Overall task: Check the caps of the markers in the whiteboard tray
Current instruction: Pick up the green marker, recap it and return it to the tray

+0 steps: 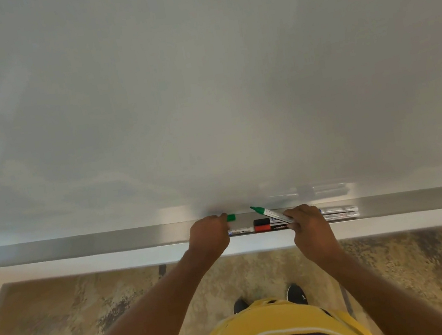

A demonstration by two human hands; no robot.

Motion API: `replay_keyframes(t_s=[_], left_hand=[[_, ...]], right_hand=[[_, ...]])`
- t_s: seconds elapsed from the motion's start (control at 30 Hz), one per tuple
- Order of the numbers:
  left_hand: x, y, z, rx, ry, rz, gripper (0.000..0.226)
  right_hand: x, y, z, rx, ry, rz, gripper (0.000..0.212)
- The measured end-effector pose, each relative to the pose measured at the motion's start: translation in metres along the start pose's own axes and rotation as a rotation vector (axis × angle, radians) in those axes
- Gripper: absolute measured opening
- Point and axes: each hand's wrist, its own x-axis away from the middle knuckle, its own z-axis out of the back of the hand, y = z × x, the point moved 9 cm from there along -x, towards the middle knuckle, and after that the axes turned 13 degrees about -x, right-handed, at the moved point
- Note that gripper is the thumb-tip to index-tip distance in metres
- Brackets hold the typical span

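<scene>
I see a wide white whiteboard [200,83] filling the far view, with a long brushed-metal tray [81,246] along its lower edge. Capped markers lie in the tray between and right of the hands, among them a black-capped marker [261,222] just beyond a red-capped marker [262,228]. My right hand [308,225] grips an uncapped green-tipped white marker [272,213], tip pointing far-left. My left hand [209,237] is closed around the small green plastic cap [231,217], apart from the tip.
</scene>
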Motion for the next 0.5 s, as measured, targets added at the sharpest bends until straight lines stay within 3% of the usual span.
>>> replay_keyframes(t_s=[0.3, 0.4, 0.5], left_hand=[[-0.018, 0.019, -0.009, -0.111, -0.098, -0.011, 0.013], [-0.018, 0.017, -0.001, 0.016, -0.060, 0.018, 0.015], [-0.009, 0.010, 0.009, 0.290, -0.024, 0.139, 0.019]], right_hand=[[0.007, 0.011, 0.005, -0.019, -0.004, -0.038, 0.033], [0.008, 0.013, 0.007, -0.024, -0.005, -0.040, 0.032], [0.007, 0.009, 0.011, -0.085, -0.017, -0.032, 0.030]])
